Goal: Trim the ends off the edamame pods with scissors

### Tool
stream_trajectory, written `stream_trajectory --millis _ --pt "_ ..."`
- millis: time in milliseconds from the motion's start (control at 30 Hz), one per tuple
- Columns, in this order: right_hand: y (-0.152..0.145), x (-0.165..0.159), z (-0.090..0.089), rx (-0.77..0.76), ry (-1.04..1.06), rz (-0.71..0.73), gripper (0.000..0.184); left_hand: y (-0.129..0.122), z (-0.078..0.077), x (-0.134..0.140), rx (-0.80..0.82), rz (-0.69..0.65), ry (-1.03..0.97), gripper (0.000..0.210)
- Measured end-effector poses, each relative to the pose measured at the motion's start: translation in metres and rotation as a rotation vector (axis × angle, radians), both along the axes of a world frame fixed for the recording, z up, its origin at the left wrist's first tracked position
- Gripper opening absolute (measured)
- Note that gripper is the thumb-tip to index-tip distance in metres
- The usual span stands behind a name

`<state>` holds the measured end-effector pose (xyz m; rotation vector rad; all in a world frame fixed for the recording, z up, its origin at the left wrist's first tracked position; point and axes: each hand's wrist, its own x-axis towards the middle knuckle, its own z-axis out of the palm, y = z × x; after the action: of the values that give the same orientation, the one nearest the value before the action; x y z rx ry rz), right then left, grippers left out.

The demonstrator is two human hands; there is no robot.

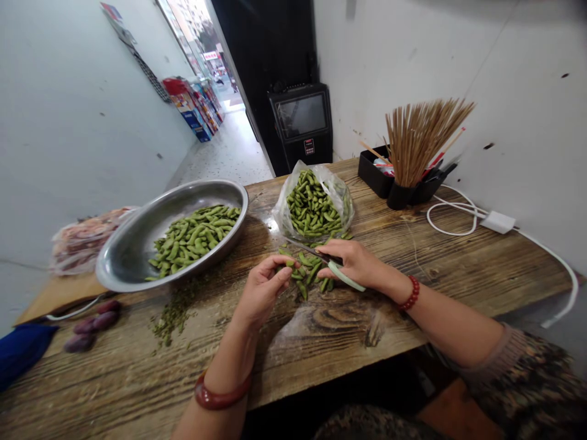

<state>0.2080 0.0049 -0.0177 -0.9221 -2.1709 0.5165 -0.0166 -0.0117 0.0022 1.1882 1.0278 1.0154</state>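
My left hand pinches a green edamame pod between thumb and fingertips. In my right hand is a pair of scissors with pale green handles; the blades point left, just above the pod. Loose edamame pods lie on the wooden table between and under my hands. Directly beyond them, a clear plastic bag stands open, full of edamame. To the left, a large steel basin holds a heap of pods. Small green trimmings are scattered beside the basin.
Black holders with bamboo skewers stand at the back right, near a white cable with an adapter. Purple oval items, a blue cloth and a bag of pinkish food lie left. A black speaker stands behind.
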Motion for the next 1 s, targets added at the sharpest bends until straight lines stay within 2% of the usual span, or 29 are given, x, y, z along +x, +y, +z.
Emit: stream_trajectory --millis 167,467,633,733,833,900,1000 --pt "0.001 0.001 -0.002 0.016 0.001 -0.018 0.039 0.000 0.003 0.000 0.006 -0.017 -0.027 0.016" --pt "0.001 0.001 -0.004 0.009 0.038 -0.050 0.040 0.009 0.001 -0.008 -0.035 0.135 -0.038 0.016" --pt "0.000 -0.001 -0.003 0.013 0.029 -0.036 0.038 0.011 -0.004 -0.010 -0.055 0.125 0.009 0.001" --pt "0.000 -0.001 -0.003 0.021 0.028 -0.033 0.039 0.012 -0.007 -0.012 0.032 0.099 0.185 0.006" --pt "0.000 -0.001 -0.003 0.022 0.030 -0.033 0.039 0.015 -0.013 -0.014 0.283 0.049 0.507 0.009" --pt "-0.001 -0.001 -0.003 0.021 0.031 -0.032 0.039 0.015 -0.018 -0.015 0.435 -0.031 0.682 0.009" --pt "-0.001 -0.002 -0.002 0.017 0.028 -0.028 0.040 0.015 -0.025 -0.017 0.538 -0.150 0.824 0.017"
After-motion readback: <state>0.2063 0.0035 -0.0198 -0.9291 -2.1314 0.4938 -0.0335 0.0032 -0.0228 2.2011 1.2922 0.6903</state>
